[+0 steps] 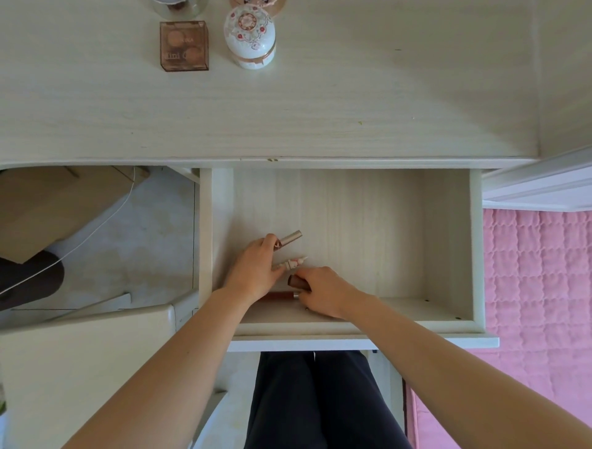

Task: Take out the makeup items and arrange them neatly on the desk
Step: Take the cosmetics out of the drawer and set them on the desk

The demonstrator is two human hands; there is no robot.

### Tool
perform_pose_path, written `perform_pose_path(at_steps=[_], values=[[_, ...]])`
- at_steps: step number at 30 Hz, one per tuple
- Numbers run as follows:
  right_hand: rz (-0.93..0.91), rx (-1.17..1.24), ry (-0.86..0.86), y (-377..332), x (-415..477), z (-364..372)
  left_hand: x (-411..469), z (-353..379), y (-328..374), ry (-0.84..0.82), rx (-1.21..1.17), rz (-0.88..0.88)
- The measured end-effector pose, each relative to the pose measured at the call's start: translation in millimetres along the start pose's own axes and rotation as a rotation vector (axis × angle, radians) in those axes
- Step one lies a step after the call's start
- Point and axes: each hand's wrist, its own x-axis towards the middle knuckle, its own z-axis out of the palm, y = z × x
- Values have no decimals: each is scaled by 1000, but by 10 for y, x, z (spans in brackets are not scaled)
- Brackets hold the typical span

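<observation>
Both my hands are inside the open drawer (448, 240), near its front left corner. My left hand (253, 269) holds a metallic brown tube (291, 237) between thumb and forefinger, and a slim white and pink tube (293, 262) sticks out under its fingers. My right hand (323, 291) grips a dark brown cap or tube (296, 282). A reddish brown tube (278, 295) lies on the drawer floor between my wrists. On the desk (320, 105) at the back stand a brown transparent compact (184, 45) and a white ornate egg-shaped jar (250, 37).
A glass container (179, 6) and a pink round item (256, 2) are cut off at the desk's far edge. A pink quilted bed (538, 272) lies to the right. A white chair (80, 368), a cardboard box (48, 208) and a cable (96, 227) are at the left.
</observation>
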Motion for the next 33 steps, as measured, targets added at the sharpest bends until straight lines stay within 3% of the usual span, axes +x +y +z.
perform_pose_path(at_steps=[14, 23, 33], values=[[25, -177, -79, 45, 112, 59, -9, 117, -72, 27, 74, -28], [87, -203, -188, 85, 102, -85, -1, -24, -22, -8, -133, -109], [146, -19, -105, 15, -223, -431, -69, -410, 171, -52, -584, -245]])
